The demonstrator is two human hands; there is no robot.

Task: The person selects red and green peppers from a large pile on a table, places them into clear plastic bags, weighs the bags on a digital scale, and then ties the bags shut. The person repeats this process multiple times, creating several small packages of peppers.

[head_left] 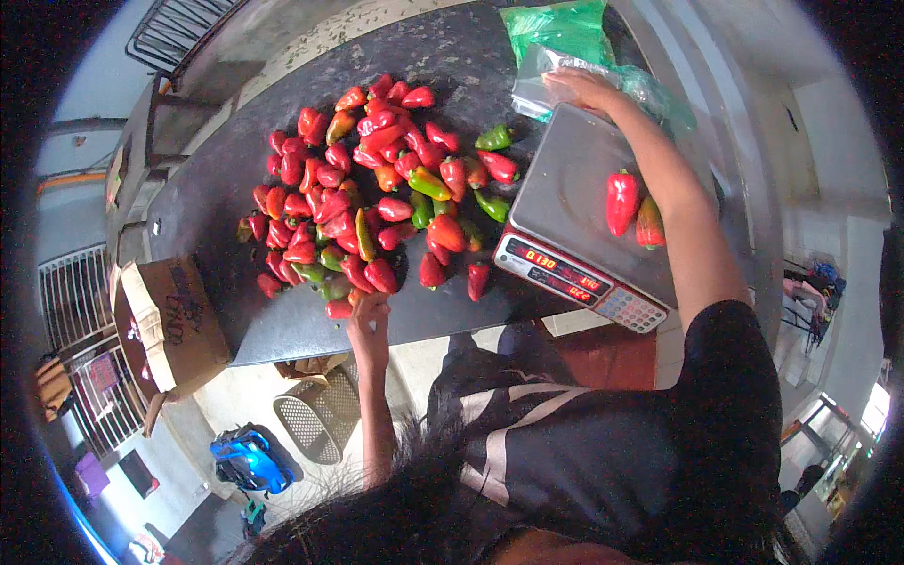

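A large heap of red bell peppers, with some green and orange ones among them, covers the middle of the dark table. My left hand is at the heap's near edge with its fingers curled in. It touches the front peppers, but whether one is in its grasp is hidden. To the right stands a digital scale with a lit red display. On its pan lie a red pepper and a green-red pepper. Beyond the scale, my right hand lies with fingers stretched out over clear plastic bags.
A green plastic bag sits at the far right end of the table. An open cardboard box is off the left edge. Below are a woven plastic basket, a blue bag and a red stool.
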